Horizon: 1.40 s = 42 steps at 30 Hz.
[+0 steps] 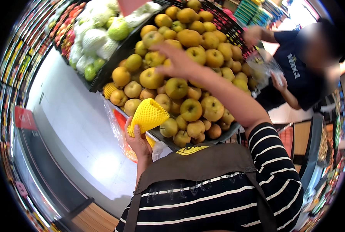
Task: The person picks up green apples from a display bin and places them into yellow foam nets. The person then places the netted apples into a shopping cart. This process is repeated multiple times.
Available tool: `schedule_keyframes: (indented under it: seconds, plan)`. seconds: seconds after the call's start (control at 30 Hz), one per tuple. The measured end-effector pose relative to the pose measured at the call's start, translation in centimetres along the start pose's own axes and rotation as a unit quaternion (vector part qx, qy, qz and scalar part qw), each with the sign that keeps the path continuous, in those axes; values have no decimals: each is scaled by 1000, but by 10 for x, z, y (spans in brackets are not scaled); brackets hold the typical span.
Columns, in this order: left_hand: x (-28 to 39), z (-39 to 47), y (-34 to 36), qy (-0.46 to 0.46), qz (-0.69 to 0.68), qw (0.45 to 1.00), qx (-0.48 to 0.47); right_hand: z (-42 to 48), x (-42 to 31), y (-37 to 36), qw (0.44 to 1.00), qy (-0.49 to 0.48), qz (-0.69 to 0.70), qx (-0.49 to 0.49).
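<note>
My left hand grips a yellow foam-net fruit sleeve by its narrow end, at the near left edge of the fruit heap. The wide end of the sleeve points up and right. My right hand, blurred, reaches over the heap with its fingers spread and nothing between them. Its fingertips are near a yellow-green pear, and its thumb is close to another round pear; whether it touches either I cannot tell. Brown and yellow-green pears fill the black display bin.
To the right, a person in a dark shirt holds a clear plastic bag beside the bin. Net-wrapped green fruit lies at the upper left. A clear plastic bag with orange contents hangs by my left hand. Shelves line the left.
</note>
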<state>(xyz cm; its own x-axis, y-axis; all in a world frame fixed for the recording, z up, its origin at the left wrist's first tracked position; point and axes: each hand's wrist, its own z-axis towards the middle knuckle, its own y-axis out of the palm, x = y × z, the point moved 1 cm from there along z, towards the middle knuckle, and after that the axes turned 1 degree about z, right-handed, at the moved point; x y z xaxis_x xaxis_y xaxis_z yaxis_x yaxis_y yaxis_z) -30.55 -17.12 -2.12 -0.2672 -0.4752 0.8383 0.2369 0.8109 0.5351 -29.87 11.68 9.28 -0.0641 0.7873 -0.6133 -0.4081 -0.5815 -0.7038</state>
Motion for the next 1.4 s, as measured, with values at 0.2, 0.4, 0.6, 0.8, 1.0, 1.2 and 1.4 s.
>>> schedule_keyframes:
  seconds: [0.2,0.4,0.6,0.8,1.0,1.2,1.4]
  plan:
    - [-30,-25,62,-25,155,966,-207,-179,-61,-1,990,-13,136,-38]
    - [-74,-98,137,-75,215,846,-483,-368,-42,-119,942,107,-60,312]
    - [-128,-192,204,-206,194,758,-587,-646,-64,-203,713,485,-436,257]
    - [-157,-269,236,-131,269,638,-709,-739,25,-154,749,628,-209,-23]
    - [-157,-294,234,-66,334,597,-727,-784,155,-118,694,651,-299,-70]
    - [-158,-295,207,-98,356,657,-657,-737,153,-148,723,659,-182,-101]
    - [-160,-296,209,-82,370,649,-659,-743,177,-122,774,583,-235,-78]
